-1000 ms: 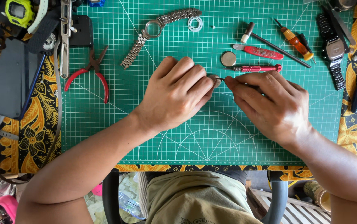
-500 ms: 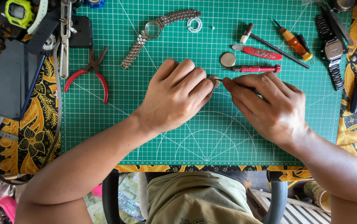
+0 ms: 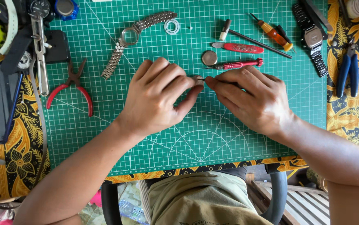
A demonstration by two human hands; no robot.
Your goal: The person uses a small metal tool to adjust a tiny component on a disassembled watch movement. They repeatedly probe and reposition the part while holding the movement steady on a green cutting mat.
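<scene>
My left hand (image 3: 159, 96) pinches a small round metal watch part (image 3: 197, 80) at its fingertips, over the middle of the green cutting mat (image 3: 196, 137). My right hand (image 3: 252, 100) meets it from the right, fingers closed on a thin pointed tool whose tip touches the part; most of the tool is hidden in the hand. A silver watch case with metal bracelet (image 3: 131, 37) lies above my left hand. A round metal case back (image 3: 209, 58) and a red-handled screwdriver (image 3: 238, 64) lie just above my right hand.
Red-handled pliers (image 3: 73, 85) lie left on the mat. A red knife-like tool (image 3: 238, 47), an orange screwdriver (image 3: 273, 34) and a thin rod sit at top right. A black digital watch (image 3: 313, 39) and blue pliers (image 3: 348, 71) are at far right. Watches and calipers (image 3: 41, 50) crowd the top left.
Both hands stay together at the mat's middle, with only slight finger shifts around the small part.
</scene>
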